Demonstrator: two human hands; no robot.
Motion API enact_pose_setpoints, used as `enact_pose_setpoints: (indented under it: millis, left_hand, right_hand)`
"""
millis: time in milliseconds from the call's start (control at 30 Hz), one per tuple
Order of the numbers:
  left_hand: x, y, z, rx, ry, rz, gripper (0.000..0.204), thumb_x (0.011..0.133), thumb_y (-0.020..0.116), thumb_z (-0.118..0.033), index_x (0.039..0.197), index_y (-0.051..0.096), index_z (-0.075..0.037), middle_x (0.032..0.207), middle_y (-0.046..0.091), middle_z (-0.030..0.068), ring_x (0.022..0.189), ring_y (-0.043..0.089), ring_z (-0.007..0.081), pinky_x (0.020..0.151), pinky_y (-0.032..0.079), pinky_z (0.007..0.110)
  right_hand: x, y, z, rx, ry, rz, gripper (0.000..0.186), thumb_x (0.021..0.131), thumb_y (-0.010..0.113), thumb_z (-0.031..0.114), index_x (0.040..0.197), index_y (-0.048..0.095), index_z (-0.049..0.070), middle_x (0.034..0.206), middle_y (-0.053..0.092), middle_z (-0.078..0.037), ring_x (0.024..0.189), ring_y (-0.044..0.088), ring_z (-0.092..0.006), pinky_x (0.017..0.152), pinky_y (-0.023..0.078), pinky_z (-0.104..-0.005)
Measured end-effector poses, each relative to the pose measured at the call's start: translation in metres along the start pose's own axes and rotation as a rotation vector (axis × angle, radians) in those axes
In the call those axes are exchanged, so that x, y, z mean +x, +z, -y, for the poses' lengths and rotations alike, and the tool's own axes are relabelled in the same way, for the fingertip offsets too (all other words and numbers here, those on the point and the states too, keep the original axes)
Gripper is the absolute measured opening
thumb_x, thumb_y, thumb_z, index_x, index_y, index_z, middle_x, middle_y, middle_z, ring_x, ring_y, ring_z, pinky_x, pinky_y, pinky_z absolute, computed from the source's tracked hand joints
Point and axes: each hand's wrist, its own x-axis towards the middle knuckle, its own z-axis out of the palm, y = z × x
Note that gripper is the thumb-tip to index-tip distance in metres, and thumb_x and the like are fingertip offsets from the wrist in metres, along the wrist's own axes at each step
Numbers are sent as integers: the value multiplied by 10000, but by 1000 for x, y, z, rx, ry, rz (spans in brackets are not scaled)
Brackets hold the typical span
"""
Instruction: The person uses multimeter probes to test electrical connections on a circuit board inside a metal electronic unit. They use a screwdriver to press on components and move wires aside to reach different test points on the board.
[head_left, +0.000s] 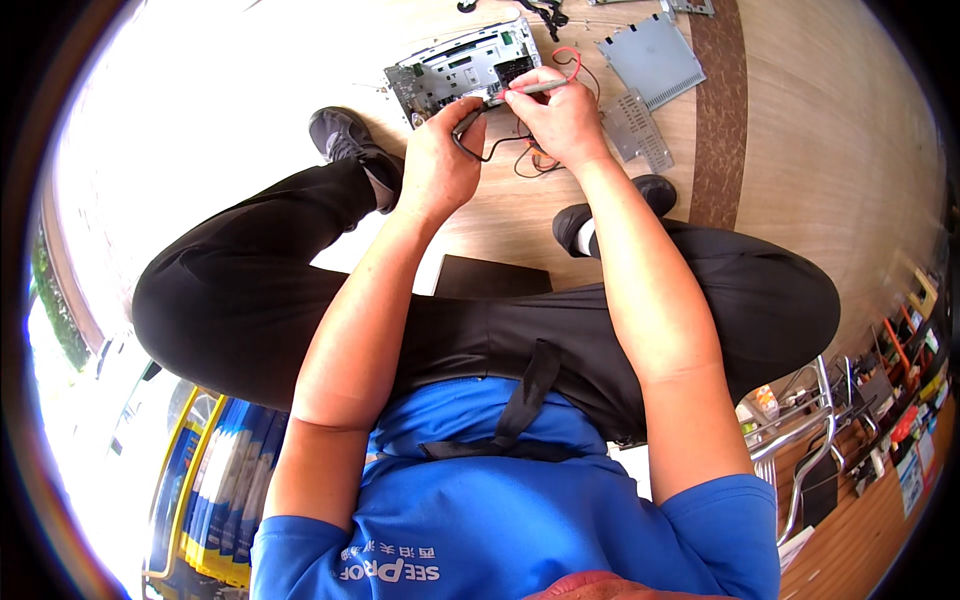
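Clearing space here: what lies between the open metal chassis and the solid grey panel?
Head view: the red lead curves between chassis and panel, beside the right hand.

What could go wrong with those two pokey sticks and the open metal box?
The tips of the black-wired probe in the left hand and the red-wired probe in the right hand are close together, so a slip might make them touch each other or the wrong spot. The wires loop loosely on the floor and could snag. The open metal box may have sharp edges that could scratch fingers.
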Motion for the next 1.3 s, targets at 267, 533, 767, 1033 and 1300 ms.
enact_pose_setpoints:
  millis: [267,533,767,1033,1300]
  left_hand:
    - [0,1,-3,70,11,-15,249,918,626,-142,1126,671,-12,974,704,216,937,706,286,824,526,329]
    - [0,0,-6,107,4,-1,250,920,617,-145,1130,668,-19,979,697,227,946,701,313,823,525,339]
    - [0,-2,-4,95,27,11,250,922,612,-132,1140,665,-21,978,700,222,942,704,295,827,523,330]
    - [0,-3,-5,85,26,38,255,929,609,-117,1158,658,-16,987,707,206,925,704,236,823,524,308]
    - [1,-1,1,69,18,38,254,934,605,-114,1163,654,-12,986,711,195,927,701,209,817,524,294]
  right_hand:
    - [0,0,2,0,1,6,172,801,740,234,884,721,84,807,725,-96,747,701,-216,687,537,-328]
    - [0,-1,3,4,-6,15,175,801,741,233,882,718,80,801,720,-105,742,699,-220,679,536,-332]
    - [1,0,0,-8,10,15,180,799,743,240,881,718,81,803,718,-115,748,701,-233,687,537,-336]
    - [1,0,-2,-5,21,18,178,800,739,242,877,718,83,815,718,-125,768,705,-249,703,539,-341]
    - [1,-2,0,-28,-5,16,190,806,736,256,875,720,80,814,716,-134,774,706,-265,707,541,-351]
